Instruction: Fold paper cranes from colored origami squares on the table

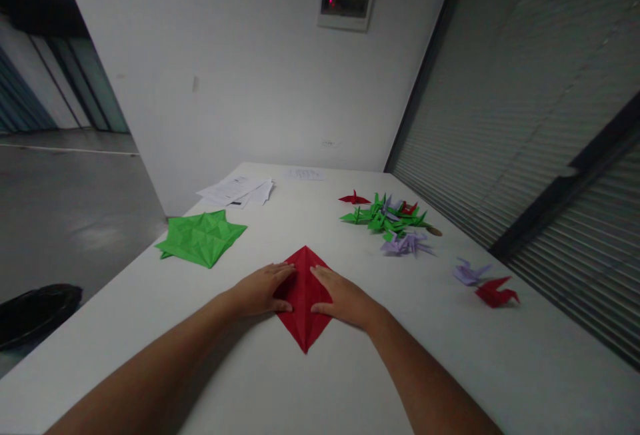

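A red sheet of origami paper (305, 295) lies flat on the white table in front of me, one corner pointing toward me, with a crease down its middle. My left hand (267, 288) rests on its left corner, fingers stretched out and thumb apart. On the opposite corner lies my right hand (337, 295), also flat with its fingers spread. Both palms cover the side corners of the paper, so those are hidden. The centre strip between the hands shows plainly.
Creased green paper sheets (203, 238) are stacked at the left, before some printed papers (237, 190). Folded green cranes (383, 216) pile up at the back right, with purple cranes (407, 244) beside them. A red crane (497, 292) stands near the right edge, by the blinds (525, 108).
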The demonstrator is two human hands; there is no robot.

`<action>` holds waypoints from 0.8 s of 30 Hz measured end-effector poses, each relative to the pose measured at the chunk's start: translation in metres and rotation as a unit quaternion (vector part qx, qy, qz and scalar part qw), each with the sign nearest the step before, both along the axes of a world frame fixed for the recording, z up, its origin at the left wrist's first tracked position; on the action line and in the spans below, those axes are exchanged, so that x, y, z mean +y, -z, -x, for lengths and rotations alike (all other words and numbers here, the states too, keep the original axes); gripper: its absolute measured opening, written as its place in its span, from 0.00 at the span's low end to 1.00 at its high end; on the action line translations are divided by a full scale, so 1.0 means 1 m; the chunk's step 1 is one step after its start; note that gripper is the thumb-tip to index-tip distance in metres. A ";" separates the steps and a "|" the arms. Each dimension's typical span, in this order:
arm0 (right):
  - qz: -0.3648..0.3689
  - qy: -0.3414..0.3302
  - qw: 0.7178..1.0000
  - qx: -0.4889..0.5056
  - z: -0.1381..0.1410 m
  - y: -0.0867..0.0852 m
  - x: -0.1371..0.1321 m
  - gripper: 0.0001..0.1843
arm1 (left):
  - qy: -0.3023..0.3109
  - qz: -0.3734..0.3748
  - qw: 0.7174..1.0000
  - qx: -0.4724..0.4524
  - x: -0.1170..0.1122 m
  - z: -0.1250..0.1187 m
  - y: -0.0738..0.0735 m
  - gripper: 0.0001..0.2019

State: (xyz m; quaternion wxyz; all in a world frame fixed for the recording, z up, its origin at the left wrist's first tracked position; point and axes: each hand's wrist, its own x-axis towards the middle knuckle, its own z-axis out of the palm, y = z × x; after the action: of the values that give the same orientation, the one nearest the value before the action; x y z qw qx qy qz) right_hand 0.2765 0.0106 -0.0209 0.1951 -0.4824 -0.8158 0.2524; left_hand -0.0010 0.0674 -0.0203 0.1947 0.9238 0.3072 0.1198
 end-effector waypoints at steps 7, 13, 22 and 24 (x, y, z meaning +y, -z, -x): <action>-0.011 0.006 0.999 -0.041 0.001 0.000 0.000 0.50 | -0.023 0.019 0.999 0.017 -0.001 -0.002 -0.004 0.46; -0.027 0.004 0.999 -0.035 0.002 0.001 0.001 0.48 | -0.026 0.004 1.000 0.017 -0.002 -0.003 -0.006 0.44; -0.039 0.010 0.998 -0.040 0.000 0.001 0.002 0.47 | 0.005 -0.004 1.000 0.009 0.001 0.000 -0.004 0.38; -0.042 0.014 0.998 -0.045 0.000 -0.001 0.001 0.46 | 0.002 0.000 1.000 0.006 0.001 0.001 -0.003 0.38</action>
State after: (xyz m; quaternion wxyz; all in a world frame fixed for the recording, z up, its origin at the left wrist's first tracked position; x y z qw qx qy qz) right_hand 0.2763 0.0117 -0.0201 0.1821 -0.4960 -0.8269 0.1928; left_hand -0.0015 0.0686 -0.0175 0.1931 0.9251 0.3066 0.1137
